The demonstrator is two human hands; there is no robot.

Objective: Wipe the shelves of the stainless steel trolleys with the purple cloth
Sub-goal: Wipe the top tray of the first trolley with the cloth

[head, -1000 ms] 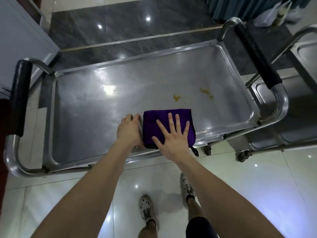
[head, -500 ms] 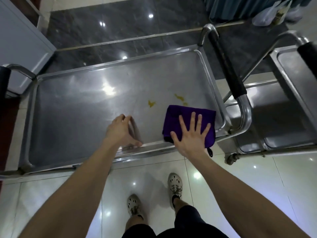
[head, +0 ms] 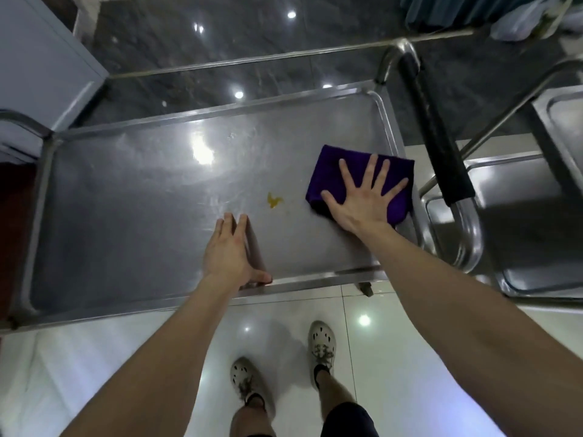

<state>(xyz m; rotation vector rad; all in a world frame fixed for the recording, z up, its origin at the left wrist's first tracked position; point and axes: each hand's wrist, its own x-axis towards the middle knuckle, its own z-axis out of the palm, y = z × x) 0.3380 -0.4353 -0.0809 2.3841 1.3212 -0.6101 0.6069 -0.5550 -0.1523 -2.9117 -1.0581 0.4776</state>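
Steel shelf [head: 132,216] — right hand [head: 359,206] pressing purple cloth [head: 331,171]

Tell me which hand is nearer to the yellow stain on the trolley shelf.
The left hand, though narrowly. Its fingertips lie just below and left of the yellow stain. The right hand presses flat on the purple cloth, right of the stain.

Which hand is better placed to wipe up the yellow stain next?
Right. The right hand lies flat on the purple cloth, beside the yellow stain; the left hand is bare, braced on the trolley shelf.
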